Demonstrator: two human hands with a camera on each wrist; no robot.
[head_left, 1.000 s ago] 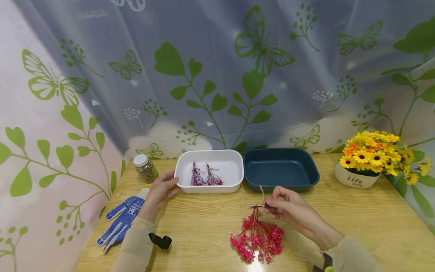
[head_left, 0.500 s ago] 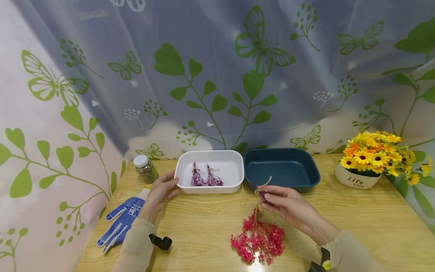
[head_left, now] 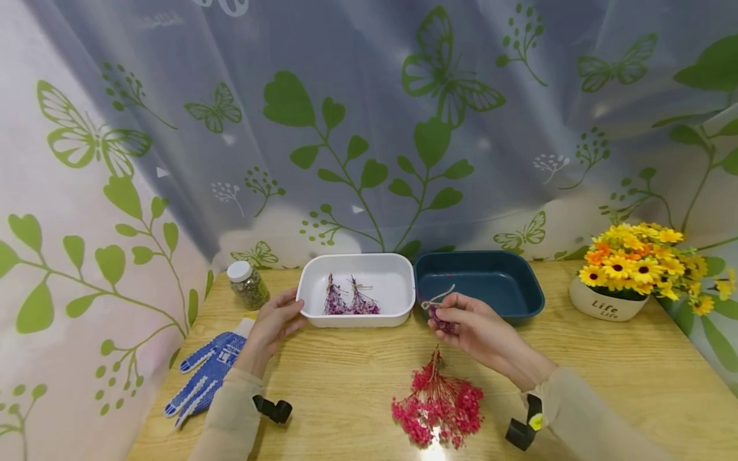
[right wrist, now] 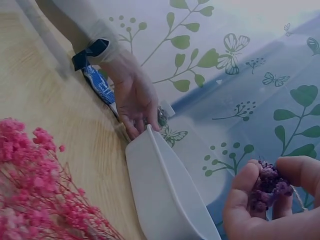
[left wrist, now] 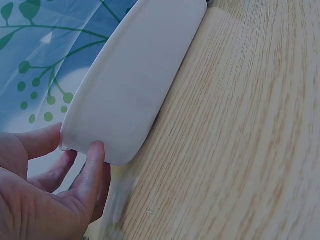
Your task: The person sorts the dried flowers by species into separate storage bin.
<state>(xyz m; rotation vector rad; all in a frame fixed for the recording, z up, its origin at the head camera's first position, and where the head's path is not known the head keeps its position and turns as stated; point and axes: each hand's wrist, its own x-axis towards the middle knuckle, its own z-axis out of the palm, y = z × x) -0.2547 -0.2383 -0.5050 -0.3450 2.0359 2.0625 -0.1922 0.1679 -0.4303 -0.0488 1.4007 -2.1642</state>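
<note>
My right hand [head_left: 481, 330] pinches a small bunch of purple dried flowers [right wrist: 270, 187] between thumb and fingers, in front of the dark blue tray [head_left: 478, 257]. A loop of twine [head_left: 441, 296] sticks up from its tied end. At the left end of the white tray [head_left: 356, 322], my left hand [head_left: 278, 315] grips the rim, thumb on top and fingertips against the outer wall [left wrist: 120, 95]. Two similar purple bunches [head_left: 359, 303], tied with twine, lie inside that tray. A larger bunch of pink-red dried flowers [head_left: 438, 403] rests on the table below my right hand.
Left of the white tray are a jar with a white lid [head_left: 248, 286] and a blue-and-white work glove [head_left: 209, 370]. A white pot of yellow artificial flowers [head_left: 605, 303] stands at the right. A patterned curtain [head_left: 357, 160] hangs behind the wooden table [head_left: 328, 397].
My right hand has lifted the purple bunch off the top of the pink-red bunch and moved it left and up toward the trays. The left hand has stayed on the white tray.
</note>
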